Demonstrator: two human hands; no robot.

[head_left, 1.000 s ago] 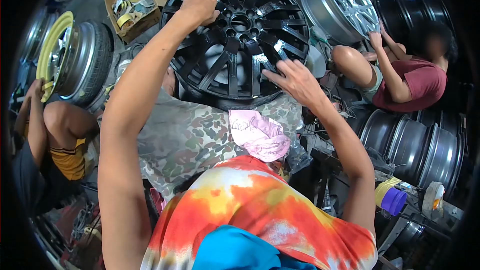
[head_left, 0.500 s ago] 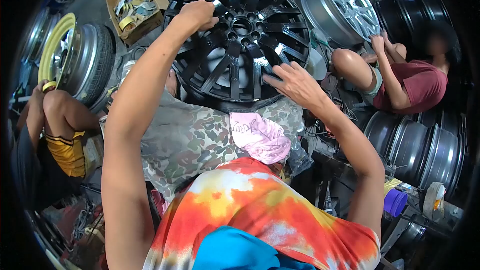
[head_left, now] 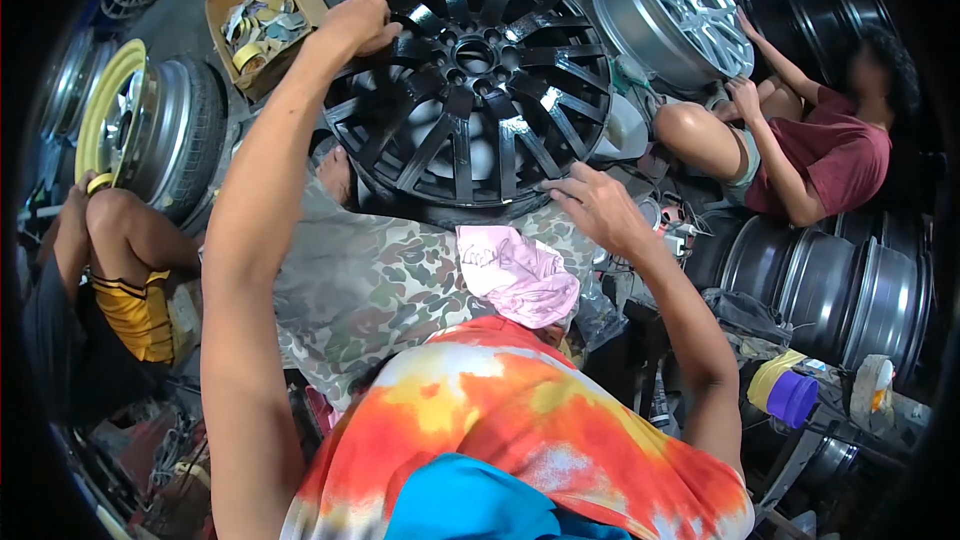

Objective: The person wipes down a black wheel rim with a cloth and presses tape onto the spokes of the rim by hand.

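Note:
A glossy black multi-spoke wheel rim (head_left: 462,125) lies face up in front of me, on top of what looks like a dark tire. My left hand (head_left: 358,26) is at its upper left edge with the fingers curled in. Whatever those fingers hold, if anything, is hidden. Near the lower right edge of the rim is my right hand (head_left: 600,206), fingers apart and bent, fingertips at or just off the lip. Camouflage cloth (head_left: 350,280) covers my lap, and a crumpled pink cloth (head_left: 515,275) lies on it below the rim.
A cardboard box (head_left: 290,55) of scraps stands at upper left. A silver wheel (head_left: 670,20) is beside a seated person in a maroon shirt (head_left: 820,155). Another person sits left by a yellow-lipped wheel (head_left: 100,115). Dark rims (head_left: 810,270) and a purple tape roll (head_left: 792,400) are at right.
My left hand has moved outward from the spokes to the rim's upper left edge. My right hand has dropped down toward me. The person at right has raised one arm to the silver wheel.

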